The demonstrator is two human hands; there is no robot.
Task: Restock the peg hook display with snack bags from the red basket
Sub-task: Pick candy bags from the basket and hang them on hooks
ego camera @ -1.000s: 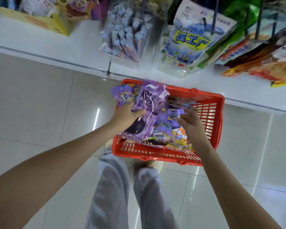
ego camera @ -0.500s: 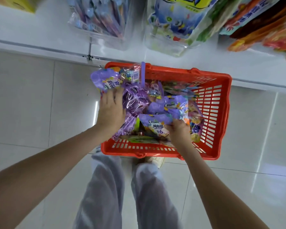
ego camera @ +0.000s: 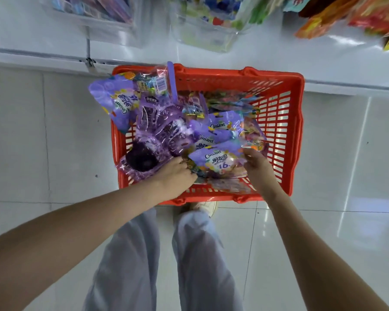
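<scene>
The red basket point(ego camera: 285, 135) stands on the floor against the shelf base, heaped with snack bags. A purple Oniant snack bag point(ego camera: 218, 159) lies on top at the near side. My right hand point(ego camera: 257, 168) pinches its right edge, thumb on top. My left hand point(ego camera: 175, 175) is at its left corner, fingers curled in under the edge. A clear purple bag point(ego camera: 157, 140) with a dark round snack lies just left of my left hand. Another purple Oniant bag point(ego camera: 115, 102) hangs over the basket's far left rim. Bags on the peg hook display point(ego camera: 211, 21) show blurred at the top.
The white shelf base point(ego camera: 337, 70) runs across behind the basket. Orange and red hanging bags point(ego camera: 350, 16) fill the top right, clear packs point(ego camera: 99, 7) the top left. Glossy floor tiles point(ego camera: 32, 142) surround the basket. My legs and a shoe point(ego camera: 208, 206) are just before it.
My left hand laid the clear purple bags down in the basket and moved near, to the Oniant bag. My right hand stayed at that bag's right edge. The view tilted down towards the basket.
</scene>
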